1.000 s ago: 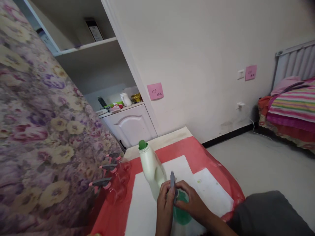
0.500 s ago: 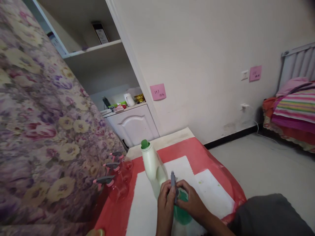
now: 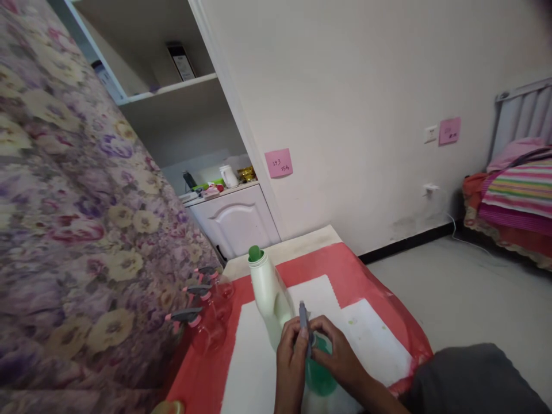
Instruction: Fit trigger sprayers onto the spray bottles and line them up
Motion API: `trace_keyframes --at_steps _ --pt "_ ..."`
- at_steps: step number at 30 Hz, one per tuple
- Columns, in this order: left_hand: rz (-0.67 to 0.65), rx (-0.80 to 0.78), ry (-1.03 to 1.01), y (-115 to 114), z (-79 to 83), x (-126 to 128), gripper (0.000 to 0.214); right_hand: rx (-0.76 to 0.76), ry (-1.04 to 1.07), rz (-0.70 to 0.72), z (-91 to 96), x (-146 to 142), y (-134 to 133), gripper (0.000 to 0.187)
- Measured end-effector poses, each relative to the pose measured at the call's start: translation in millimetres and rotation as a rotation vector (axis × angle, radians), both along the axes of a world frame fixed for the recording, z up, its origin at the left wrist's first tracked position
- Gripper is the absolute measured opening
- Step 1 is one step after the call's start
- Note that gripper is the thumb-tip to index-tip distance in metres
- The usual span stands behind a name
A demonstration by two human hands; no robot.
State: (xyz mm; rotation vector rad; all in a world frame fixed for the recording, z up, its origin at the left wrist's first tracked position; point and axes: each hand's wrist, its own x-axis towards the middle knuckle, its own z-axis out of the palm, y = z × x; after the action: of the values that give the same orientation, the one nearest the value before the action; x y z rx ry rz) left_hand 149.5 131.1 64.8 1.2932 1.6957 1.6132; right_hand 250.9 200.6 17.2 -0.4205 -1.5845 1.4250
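Note:
A clear spray bottle [image 3: 321, 376] with green liquid in it stands upright on the white paper in front of me. My left hand [image 3: 291, 351] is closed around its grey spray head [image 3: 304, 319], thumb and fingers pinching it. From the other side my right hand [image 3: 336, 351] grips near the bottle's neck, thumb and forefinger closed there. The neck itself is mostly hidden by my fingers. Just beyond my left hand stands a pale green jug [image 3: 265, 293] with a handle and a green spout at its open mouth.
Several clear spray bottles [image 3: 211, 328] with grey and pink heads line the table's left side by a floral curtain [image 3: 86, 230]. White paper [image 3: 245, 351] with green drops lies on the red cloth [image 3: 362, 276]. A yellowish round thing [image 3: 168, 407] shows at the near edge.
The view has shifted very slightly. Both hands keep their places on the spray bottle, with no clear change in grip.

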Motion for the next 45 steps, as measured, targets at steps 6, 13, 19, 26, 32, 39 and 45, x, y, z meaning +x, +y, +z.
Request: trace_keyframes --at_steps 6,13,19,26,32,39,45 --pt "0.021 0.003 0.022 1.3 -1.0 -1.3 0.033 0.078 0.004 0.058 0.1 1.8 0.3 0.025" --pt "0.007 -0.009 0.002 -0.1 3.4 1.1 0.033 0.074 0.0 0.063 5.1 1.9 2.0 0.016" --pt "0.021 -0.006 -0.01 1.1 3.1 0.6 0.033 0.067 -0.026 0.082 2.2 1.4 3.3 0.028" --pt "0.004 -0.009 -0.009 1.7 2.1 0.5 0.032 0.082 0.008 0.063 6.2 3.9 2.6 0.018" --pt "-0.005 -0.008 -0.024 2.0 4.9 3.7 0.033 0.076 -0.033 0.051 4.0 3.0 1.9 0.026" --pt "-0.02 -0.003 -0.024 0.8 7.7 6.3 0.033 0.111 -0.003 0.04 4.7 2.7 0.8 0.023" --pt "-0.006 -0.003 -0.032 0.0 6.3 5.4 0.032 0.05 -0.04 0.002 5.8 5.1 -0.7 0.031"
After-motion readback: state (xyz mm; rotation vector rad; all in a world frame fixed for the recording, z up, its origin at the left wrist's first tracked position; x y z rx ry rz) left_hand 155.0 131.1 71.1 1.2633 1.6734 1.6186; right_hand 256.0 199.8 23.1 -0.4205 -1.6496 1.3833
